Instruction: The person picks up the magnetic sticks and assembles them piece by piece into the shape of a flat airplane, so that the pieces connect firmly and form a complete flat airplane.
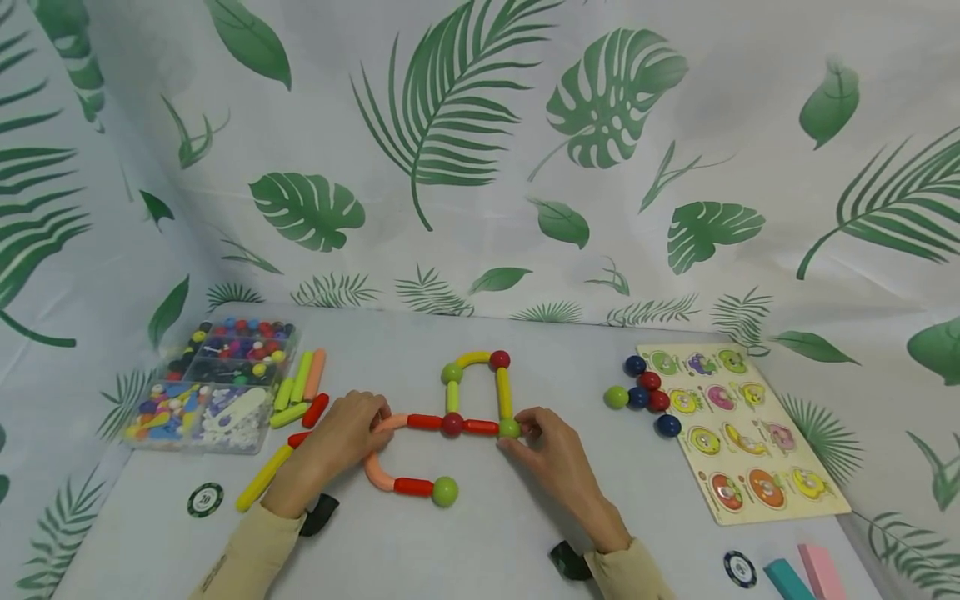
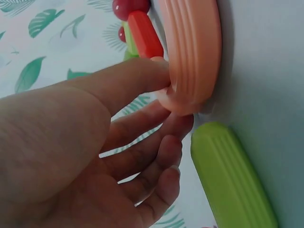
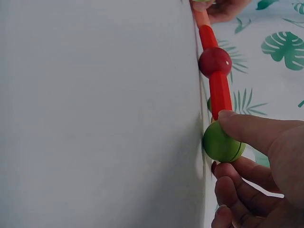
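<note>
My left hand [image 1: 341, 437] pinches a peach-coloured curved rod [image 2: 195, 52] between thumb and fingers, at the left end of a joined rod-and-ball shape. My right hand [image 1: 555, 458] pinches a light green ball [image 3: 221, 142] at the shape's right corner, thumb on one side and fingertips on the other. Between the hands run two red rods [image 1: 425, 422], joined by a dark red ball [image 1: 452, 424]. Above them, a yellow-green rod [image 1: 452, 397], a yellow curved rod [image 1: 474, 357] and a straight yellow rod [image 1: 504, 393] form a loop. Below, a short red rod [image 1: 412, 486] ends in another green ball [image 1: 445, 491].
Loose rods [image 1: 303, 375] lie left, beside a compartment box [image 1: 262, 417] of beads. Several loose balls [image 1: 636, 365] touch or neighbour a wooden picture board [image 1: 705, 492] at right. Poker chips [image 1: 205, 500] and teal and pink blocks [image 1: 821, 571] lie nearer the front.
</note>
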### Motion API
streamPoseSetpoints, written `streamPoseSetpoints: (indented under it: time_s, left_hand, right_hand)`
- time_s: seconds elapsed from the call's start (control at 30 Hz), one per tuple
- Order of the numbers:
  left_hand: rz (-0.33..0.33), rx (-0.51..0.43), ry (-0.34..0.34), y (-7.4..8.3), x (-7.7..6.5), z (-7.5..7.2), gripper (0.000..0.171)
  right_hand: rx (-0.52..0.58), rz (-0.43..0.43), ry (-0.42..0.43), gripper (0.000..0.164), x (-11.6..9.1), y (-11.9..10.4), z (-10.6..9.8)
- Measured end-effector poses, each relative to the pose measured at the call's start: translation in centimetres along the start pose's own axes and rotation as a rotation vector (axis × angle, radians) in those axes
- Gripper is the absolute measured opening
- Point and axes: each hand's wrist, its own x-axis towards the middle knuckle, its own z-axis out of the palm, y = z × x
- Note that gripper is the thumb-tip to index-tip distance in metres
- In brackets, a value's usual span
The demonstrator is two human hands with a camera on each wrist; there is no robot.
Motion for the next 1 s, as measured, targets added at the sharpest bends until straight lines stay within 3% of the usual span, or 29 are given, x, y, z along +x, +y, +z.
streamPoseSetpoints:
  time_s: [0.6,0.8,1.0]
  left_hand:
    - [-0.011,0.067,0.144,-1.3,4.0,-0.7,0.019]
    - [0.021,0.061,0.204,-1.4,4.9,-0.7,0.021]
    - [0.011,0.041,0.21,-1.6,5.3,-0.7,0.02]
  right_hand:
    - [0.015,0.001,-0.014,0.037,5.7,-0.3,1.0]
    - [0.005,-0.014,0.014,0.037,6.7,-0.2,1.0]
    - [0.011,0.002,0.013,0.038,7.2,-0.1,1.1]
